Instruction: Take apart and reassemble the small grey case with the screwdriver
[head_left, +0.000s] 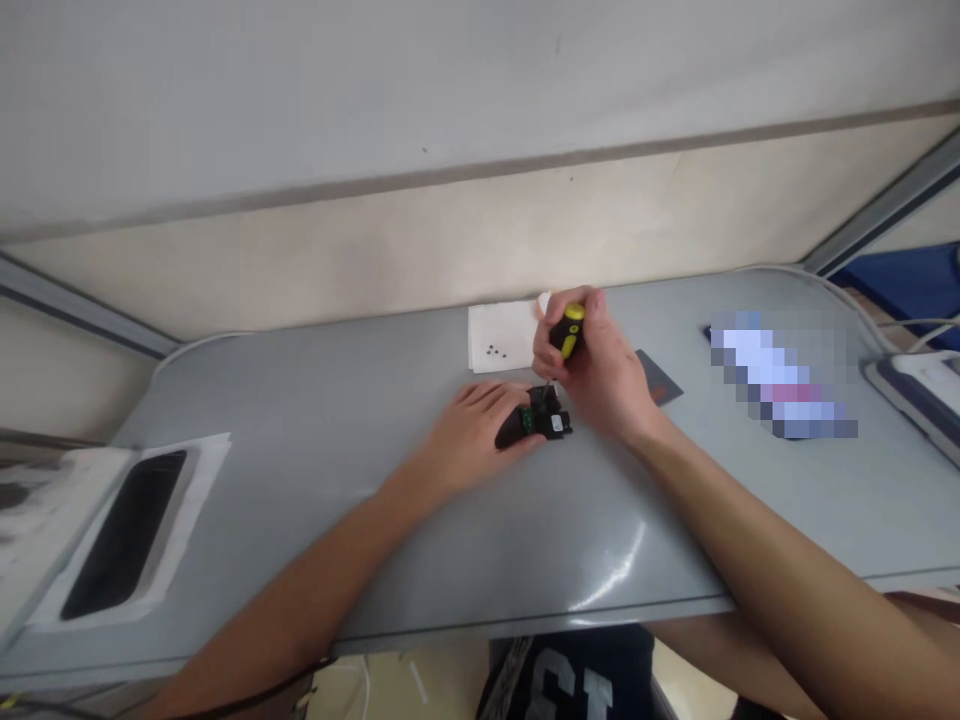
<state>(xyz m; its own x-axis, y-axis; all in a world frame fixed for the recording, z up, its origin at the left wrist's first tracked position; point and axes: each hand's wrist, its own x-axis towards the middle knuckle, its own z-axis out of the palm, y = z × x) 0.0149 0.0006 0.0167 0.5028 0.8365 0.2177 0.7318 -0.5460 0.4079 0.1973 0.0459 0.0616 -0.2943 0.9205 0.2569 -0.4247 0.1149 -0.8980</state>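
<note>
My left hand (pixel 480 430) is closed around a black plastic device (pixel 555 425) lying on the grey table. A strip of green circuit board and a small white label show on the device; its exact kind is unclear. Gripped in my right hand (pixel 596 365) is a screwdriver (pixel 571 328) with a black and yellow handle, held upright over the device. Its tip comes down at the device's far side, and whether it touches a screw cannot be made out. Just beyond my hands, several tiny dark pieces that look like screws (pixel 492 350) lie on white paper (pixel 514 325).
Right of my right hand is a dark grey flat card (pixel 660 378). Farther right lies a phone-like object with a blurred-out screen (pixel 784 375). At the left, a black flat pad (pixel 126 530) rests on white sheets. A pale wall (pixel 360 255) borders the table's back.
</note>
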